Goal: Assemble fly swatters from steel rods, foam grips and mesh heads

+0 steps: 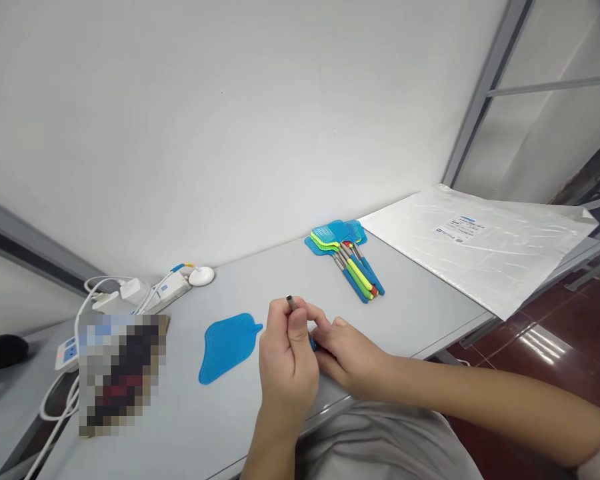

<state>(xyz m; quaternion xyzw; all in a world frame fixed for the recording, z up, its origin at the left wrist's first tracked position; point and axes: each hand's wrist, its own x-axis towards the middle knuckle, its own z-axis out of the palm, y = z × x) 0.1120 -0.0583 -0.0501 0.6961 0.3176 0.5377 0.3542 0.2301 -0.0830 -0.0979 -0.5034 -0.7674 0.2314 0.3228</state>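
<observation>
My left hand is closed round a fly swatter handle, its thumb pressed against the metal rod whose end sticks out above the fingers. My right hand is closed just beside it, on the blue part of the handle; most of that grip is hidden by the fingers. Left of my hands, a detached blue fly swatter head lies flat on the table, its short neck pointing toward my left hand.
Several fly swatters with blue, green and yellow parts lie piled near the wall on the grey table. Behind them at right rests a large white plastic-wrapped package. Power strips and cables and a blurred-out item are at left.
</observation>
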